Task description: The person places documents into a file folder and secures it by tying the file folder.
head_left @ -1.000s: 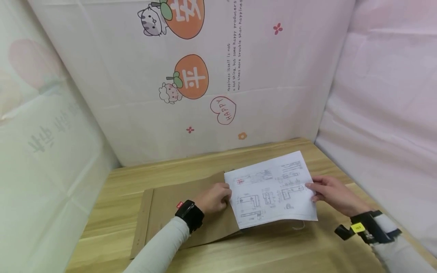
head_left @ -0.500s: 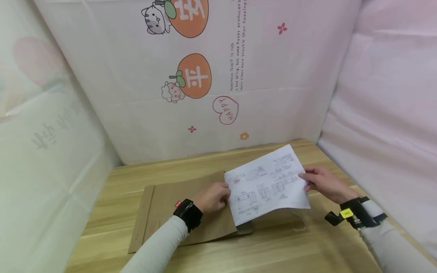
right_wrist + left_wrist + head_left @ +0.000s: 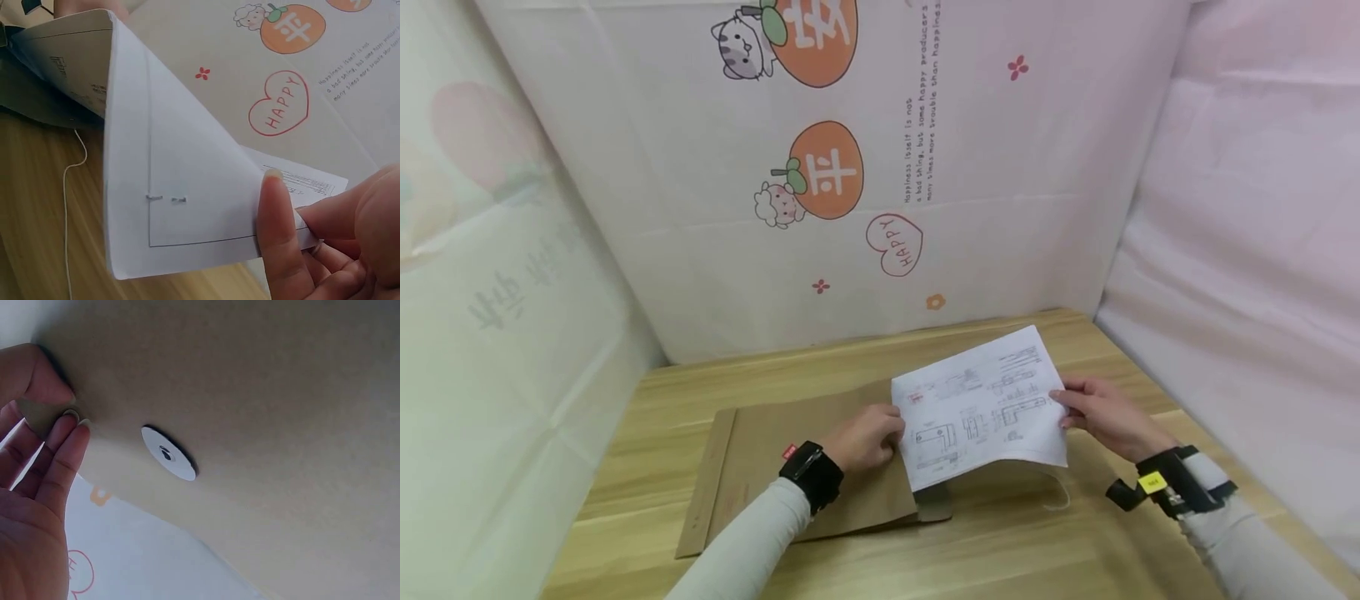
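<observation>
A brown kraft paper file envelope (image 3: pixel 805 442) lies on the table, its mouth towards the right. My left hand (image 3: pixel 867 435) pinches the upper layer at that mouth between thumb and fingertips. In the left wrist view, a white disc (image 3: pixel 169 453) sits on the brown paper near the left hand's fingers (image 3: pixel 65 450). My right hand (image 3: pixel 1108 412) pinches the right edge of white paper (image 3: pixel 977 408) printed with technical drawings. The paper's left end goes in at the envelope's mouth, and its near edge bows up. In the right wrist view, the paper (image 3: pixel 187 162) bends beside the right thumb.
A wooden table (image 3: pixel 1015 550) carries everything. A thin white string (image 3: pixel 1058 492) trails under the paper; it also hangs down in the right wrist view. Printed cloth (image 3: pixel 1000 208) stands behind, with plain cloth walls (image 3: pixel 1247 275) at the sides.
My right hand has moved left with the paper, bringing its right edge closer to the envelope. The left hand keeps its hold at the mouth. More of the envelope's lower layer shows beneath.
</observation>
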A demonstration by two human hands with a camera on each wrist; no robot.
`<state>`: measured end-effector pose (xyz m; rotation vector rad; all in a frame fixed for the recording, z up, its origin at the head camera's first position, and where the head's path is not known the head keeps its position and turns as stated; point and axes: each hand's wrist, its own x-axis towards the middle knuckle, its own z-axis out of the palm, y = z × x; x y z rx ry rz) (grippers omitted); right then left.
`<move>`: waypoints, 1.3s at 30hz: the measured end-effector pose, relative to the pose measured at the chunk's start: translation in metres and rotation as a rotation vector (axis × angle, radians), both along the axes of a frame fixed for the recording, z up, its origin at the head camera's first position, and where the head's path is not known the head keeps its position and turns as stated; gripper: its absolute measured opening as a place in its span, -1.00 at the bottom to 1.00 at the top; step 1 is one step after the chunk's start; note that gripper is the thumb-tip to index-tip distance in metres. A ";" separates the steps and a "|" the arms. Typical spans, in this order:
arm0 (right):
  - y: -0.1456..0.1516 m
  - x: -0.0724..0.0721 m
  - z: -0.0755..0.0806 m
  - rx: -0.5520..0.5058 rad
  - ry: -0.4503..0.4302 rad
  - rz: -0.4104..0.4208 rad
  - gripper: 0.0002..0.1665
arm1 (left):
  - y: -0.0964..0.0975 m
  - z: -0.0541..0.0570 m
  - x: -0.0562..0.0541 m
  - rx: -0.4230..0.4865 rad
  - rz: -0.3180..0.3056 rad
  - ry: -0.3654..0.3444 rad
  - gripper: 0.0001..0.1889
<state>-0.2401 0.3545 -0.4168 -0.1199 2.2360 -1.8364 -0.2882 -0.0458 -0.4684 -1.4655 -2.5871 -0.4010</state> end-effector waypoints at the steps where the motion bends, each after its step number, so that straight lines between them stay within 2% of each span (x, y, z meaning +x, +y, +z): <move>1: 0.000 0.000 0.001 -0.003 0.006 -0.003 -0.37 | 0.000 -0.001 0.000 0.004 -0.002 -0.003 -0.73; 5: 0.006 -0.001 0.005 -0.013 0.029 0.003 -0.40 | -0.001 -0.005 -0.004 0.047 -0.011 -0.004 -0.72; 9: 0.012 -0.001 0.002 -0.052 0.011 0.037 -0.42 | -0.004 -0.005 -0.008 0.103 -0.009 0.009 -0.71; 13: 0.010 0.000 -0.004 -0.071 -0.018 0.054 -0.38 | -0.006 0.000 -0.007 0.133 -0.021 0.024 -0.70; 20: -0.012 0.000 -0.005 -0.047 0.020 0.049 -0.38 | 0.001 0.010 -0.002 0.145 -0.061 0.017 -0.73; 28: -0.029 0.004 -0.001 -0.067 0.016 0.073 -0.40 | 0.002 0.007 -0.002 0.131 -0.028 -0.007 -0.73; 34: -0.039 0.004 -0.007 -0.081 0.011 0.069 -0.45 | 0.001 0.007 -0.002 0.141 0.006 -0.039 -0.73; 39: -0.055 0.004 -0.009 -0.093 0.036 0.123 -0.50 | 0.001 0.010 0.000 0.156 0.018 -0.050 -0.72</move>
